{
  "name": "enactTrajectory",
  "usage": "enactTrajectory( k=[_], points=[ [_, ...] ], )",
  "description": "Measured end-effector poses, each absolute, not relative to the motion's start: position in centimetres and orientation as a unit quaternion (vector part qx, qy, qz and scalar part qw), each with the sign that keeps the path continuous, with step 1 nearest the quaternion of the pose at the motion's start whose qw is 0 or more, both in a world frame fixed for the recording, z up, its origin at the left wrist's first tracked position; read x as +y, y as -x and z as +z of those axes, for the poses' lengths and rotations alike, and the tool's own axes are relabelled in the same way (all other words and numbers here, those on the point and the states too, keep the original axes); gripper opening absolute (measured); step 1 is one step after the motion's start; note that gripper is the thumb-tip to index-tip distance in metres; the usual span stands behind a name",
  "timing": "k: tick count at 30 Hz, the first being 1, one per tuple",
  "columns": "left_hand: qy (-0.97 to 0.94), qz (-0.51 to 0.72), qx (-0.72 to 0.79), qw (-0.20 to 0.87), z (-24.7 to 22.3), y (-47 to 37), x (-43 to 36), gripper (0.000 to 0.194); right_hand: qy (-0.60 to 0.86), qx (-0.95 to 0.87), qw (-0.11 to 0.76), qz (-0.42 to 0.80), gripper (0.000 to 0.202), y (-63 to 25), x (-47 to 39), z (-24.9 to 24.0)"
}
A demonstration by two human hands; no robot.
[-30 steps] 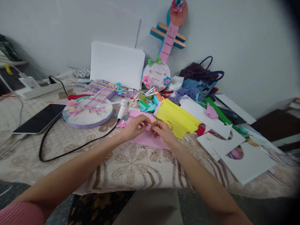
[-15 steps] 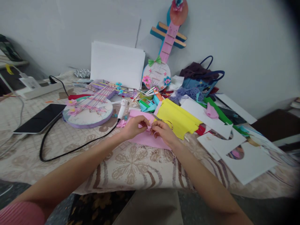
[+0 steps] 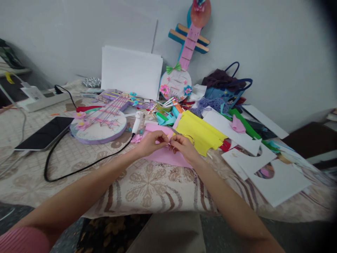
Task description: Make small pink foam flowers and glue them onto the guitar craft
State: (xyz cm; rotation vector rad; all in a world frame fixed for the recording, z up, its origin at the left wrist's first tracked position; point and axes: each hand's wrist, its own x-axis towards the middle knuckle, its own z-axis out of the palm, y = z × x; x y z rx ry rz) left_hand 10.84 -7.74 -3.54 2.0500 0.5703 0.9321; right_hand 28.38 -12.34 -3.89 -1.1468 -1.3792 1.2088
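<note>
My left hand and my right hand meet fingertip to fingertip over a pink crepe paper sheet. Both are closed in a pinch on what looks like a small piece of pink crepe paper, mostly hidden by the fingers. Just behind my right hand lie scissors with a gold handle loop, partly covered by it. Yellow crepe paper spreads to the right of the hands. Left of them, a white glue gun rests with its black cord running toward me.
A purple-edged stringed instrument model and a tablet lie left. Another decorated instrument model leans on the wall. Cut white boards cover the right side. Behind are blue yarn and a blue bag.
The fingertips have drawn slightly closer together, with small finger shifts around the pink piece. Everything on the table stays where it was.
</note>
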Motion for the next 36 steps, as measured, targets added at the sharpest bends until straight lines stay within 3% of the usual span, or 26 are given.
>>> enactTrajectory(
  k=[8,13,30,36],
  points=[
    [-0.741,0.355,0.231,0.521,-3.85,-11.07,-7.45,0.015,0.455,-0.623,0.464,0.435,0.010,-28.35,-12.42,-3.70],
    [-0.697,0.349,0.226,0.584,-4.13,-11.16,-7.22,0.019,0.454,-0.597,0.465,0.470,0.014,-28.30,-12.48,-3.62],
    [-0.670,0.357,0.238,0.606,-4.29,-11.22,-7.10,0.022,0.452,-0.581,0.448,0.508,0.015,-28.46,-12.49,-3.77],
    [-0.653,0.355,0.247,0.621,-4.09,-11.26,-7.27,0.021,0.459,-0.616,0.441,0.463,0.014,-28.40,-12.54,-3.64]
  ],
)
